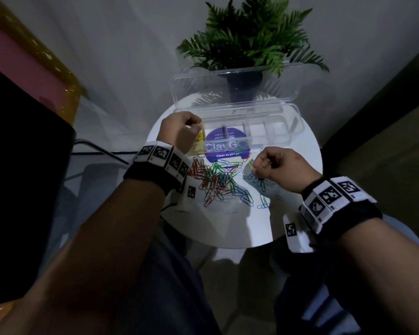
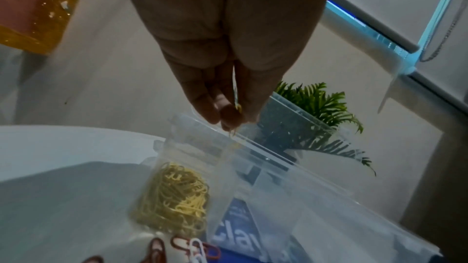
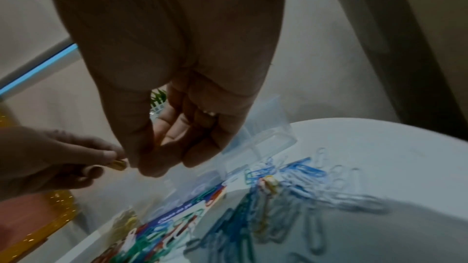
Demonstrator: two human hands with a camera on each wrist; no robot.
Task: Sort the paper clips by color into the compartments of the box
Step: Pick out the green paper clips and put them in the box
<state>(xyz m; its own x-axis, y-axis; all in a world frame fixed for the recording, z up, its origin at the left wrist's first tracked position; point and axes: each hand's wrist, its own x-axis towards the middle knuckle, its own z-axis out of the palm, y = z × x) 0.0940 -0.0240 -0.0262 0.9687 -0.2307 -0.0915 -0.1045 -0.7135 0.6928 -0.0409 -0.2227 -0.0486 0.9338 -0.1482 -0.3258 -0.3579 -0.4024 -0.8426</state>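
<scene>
A clear compartment box [image 1: 288,141] stands open at the back of the round white table [image 1: 228,228]. Its leftmost compartment holds yellow clips [image 1: 200,141] [image 2: 174,193]. My left hand [image 1: 194,128] [image 2: 235,113] hovers above that compartment and pinches a yellow clip [image 2: 237,105] [image 3: 117,164] between thumb and fingertips. A mixed pile of red, green, blue and white clips [image 1: 218,182] lies in front of the box. My right hand [image 1: 258,164] [image 3: 167,163] hangs over the pile's blue and white side [image 3: 298,171], fingers curled, nothing visibly held. One yellow clip [image 3: 269,183] lies among the blue ones.
The box lid [image 1: 228,88] stands up behind the box, leaning toward a potted fern [image 1: 247,44]. A blue round sticker [image 1: 225,146] shows through the box floor. My knees are under the table's near edge. A dark couch sits at the right, a black object at the left.
</scene>
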